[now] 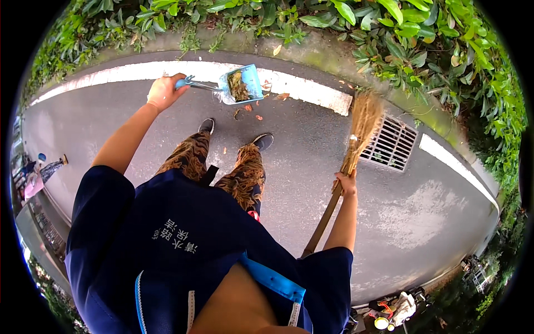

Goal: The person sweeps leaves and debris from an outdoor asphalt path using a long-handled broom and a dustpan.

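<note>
Both hands are gripping: the right hand (pixel 346 182) one straw broom (pixel 360 131), the left hand (pixel 163 92) one blue dustpan (pixel 255 82) by its handle. Grey road (pixel 306 145) is lying open between them, one leafy hedge (pixel 411 33) bordering its far edge. One drain grate (pixel 394 143) is sitting beside the bristles. Two dark shoes are standing near the dustpan, which is holding overlapping, uncountable leaves (pixel 237 86) above or on the road's white stripe (pixel 311 92). Clothing is hiding the broom's handle end.
</note>
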Motion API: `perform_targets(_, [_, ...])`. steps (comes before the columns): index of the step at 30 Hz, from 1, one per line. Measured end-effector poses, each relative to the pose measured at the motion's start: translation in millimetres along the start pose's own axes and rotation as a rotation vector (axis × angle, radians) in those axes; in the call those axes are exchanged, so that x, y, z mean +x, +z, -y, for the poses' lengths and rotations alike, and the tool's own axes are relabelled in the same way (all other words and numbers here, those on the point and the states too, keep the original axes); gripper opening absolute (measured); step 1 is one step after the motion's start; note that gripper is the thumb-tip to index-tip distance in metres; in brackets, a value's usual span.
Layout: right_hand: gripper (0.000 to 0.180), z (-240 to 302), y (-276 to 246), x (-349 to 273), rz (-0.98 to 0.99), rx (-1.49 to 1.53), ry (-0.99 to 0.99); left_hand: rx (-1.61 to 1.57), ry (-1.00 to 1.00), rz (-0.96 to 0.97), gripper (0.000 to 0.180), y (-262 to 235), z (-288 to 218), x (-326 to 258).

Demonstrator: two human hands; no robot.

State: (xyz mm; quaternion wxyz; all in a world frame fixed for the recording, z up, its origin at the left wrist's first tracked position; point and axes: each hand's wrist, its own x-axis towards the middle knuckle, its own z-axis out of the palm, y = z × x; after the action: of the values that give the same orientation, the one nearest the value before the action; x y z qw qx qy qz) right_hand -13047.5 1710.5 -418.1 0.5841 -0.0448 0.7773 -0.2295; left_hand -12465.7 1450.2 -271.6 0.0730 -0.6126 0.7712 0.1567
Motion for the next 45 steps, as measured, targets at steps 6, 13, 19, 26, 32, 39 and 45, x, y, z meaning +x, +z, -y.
perform_targets(6, [0.09, -84, 37, -51, 0.159, -0.417, -0.146, 0.006, -0.013, -0.004, 0.028, 3, -1, -2])
perform_targets(13, [0.098, -97, 55, -182, 0.223, -0.451, -0.071, 0.002, 0.002, -0.003, 0.026, 3, -4, 4])
perform_targets(19, [0.102, -101, 46, -238, 0.136, -0.065, 0.043, -0.035, 0.039, -0.027, 0.028, 7, 2, 1])
perform_targets(26, [0.073, -56, 61, -112, 0.08, 0.11, -0.008, -0.011, 0.004, 0.061, 0.029, -2, 4, 0])
perform_targets(32, [0.071, -41, 106, -54, 0.139, -0.233, 0.009, -0.021, 0.048, 0.029, 0.03, -2, 6, -1])
perform_targets(39, [0.107, -93, 75, -124, 0.145, -0.697, -0.126, -0.042, 0.072, -0.034, 0.028, 4, 3, -1])
perform_targets(45, [0.112, -69, 34, -221, 0.144, -0.545, -0.072, -0.045, 0.062, -0.035, 0.027, 7, 5, 0])
